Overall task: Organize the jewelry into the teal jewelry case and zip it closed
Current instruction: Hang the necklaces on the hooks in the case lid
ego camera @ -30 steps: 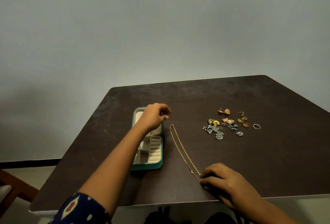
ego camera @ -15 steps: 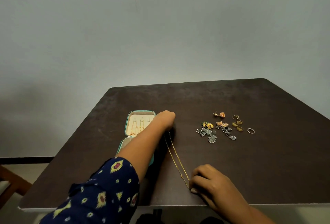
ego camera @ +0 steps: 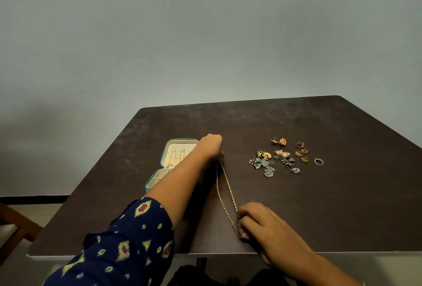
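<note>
The left arm (ego camera: 178, 185) hides half the open case (ego camera: 182, 139). Left hand (ego camera: 211, 146) and right hand (ego camera: 258, 221) pinch the doubled gold chain's (ego camera: 229, 187) ends

The table (ego camera: 296, 205) has a dark brown matt top, faintly mottled and scuffed, with a pale, smoother edge along its near side. Toward 9 o'clock on it, the case (ego camera: 169, 152) shows a teal outer skin with a slight sheen and a cream lining that looks soft and cloth-like. The chain (ego camera: 228, 185) is fine yellow metal that glints along its links. Toward 2 o'clock lie grey earrings (ego camera: 266, 167) of dull, rough-looking metal, gold rings (ego camera: 302, 152) with a warm shine, and a silver ring (ego camera: 318, 161), smooth and bright. At 7 o'clock, the sleeve (ego camera: 123, 247) is matt printed cloth. The wall (ego camera: 205, 34) is smooth and matt.
</note>
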Demonstrator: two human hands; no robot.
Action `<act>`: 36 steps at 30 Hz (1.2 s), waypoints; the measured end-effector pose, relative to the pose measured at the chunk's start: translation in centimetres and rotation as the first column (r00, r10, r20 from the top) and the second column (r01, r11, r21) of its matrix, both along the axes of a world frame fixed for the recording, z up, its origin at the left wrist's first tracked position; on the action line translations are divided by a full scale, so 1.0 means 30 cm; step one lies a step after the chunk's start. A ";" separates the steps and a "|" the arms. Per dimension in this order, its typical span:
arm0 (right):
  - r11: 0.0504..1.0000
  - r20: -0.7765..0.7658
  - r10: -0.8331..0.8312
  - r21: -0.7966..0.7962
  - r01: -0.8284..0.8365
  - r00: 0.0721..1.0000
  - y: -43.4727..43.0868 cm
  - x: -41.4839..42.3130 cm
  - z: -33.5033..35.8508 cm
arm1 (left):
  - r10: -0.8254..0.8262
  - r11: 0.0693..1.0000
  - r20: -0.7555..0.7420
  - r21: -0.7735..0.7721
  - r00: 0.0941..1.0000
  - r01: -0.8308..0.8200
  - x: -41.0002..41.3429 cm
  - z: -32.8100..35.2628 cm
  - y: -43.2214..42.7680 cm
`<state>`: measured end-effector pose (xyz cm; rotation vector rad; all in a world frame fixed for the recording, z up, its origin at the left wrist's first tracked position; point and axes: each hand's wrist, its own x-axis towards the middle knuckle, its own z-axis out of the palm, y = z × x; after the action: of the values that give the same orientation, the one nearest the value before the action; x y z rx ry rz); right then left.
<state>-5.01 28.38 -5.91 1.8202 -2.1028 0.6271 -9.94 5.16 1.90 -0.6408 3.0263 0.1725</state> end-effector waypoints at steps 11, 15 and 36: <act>0.996 0.036 0.053 -0.069 -0.050 0.998 0.015 -0.005 0.023 | 0.192 0.778 -0.255 0.629 0.948 0.012 0.050 0.051 0.026; 0.999 -0.023 0.007 -0.054 -0.008 1.000 0.023 -0.004 0.062 | 0.303 0.619 -0.294 0.784 0.907 0.047 0.075 0.081 0.014; 0.910 0.955 0.247 -0.286 0.300 0.162 0.071 -0.060 0.298 | 0.422 0.125 -0.250 0.968 0.872 0.217 0.237 0.140 0.322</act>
<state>-6.81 30.51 3.01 1.0284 -2.1969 2.6645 -2.84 14.81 6.10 -0.6320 2.1573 2.4453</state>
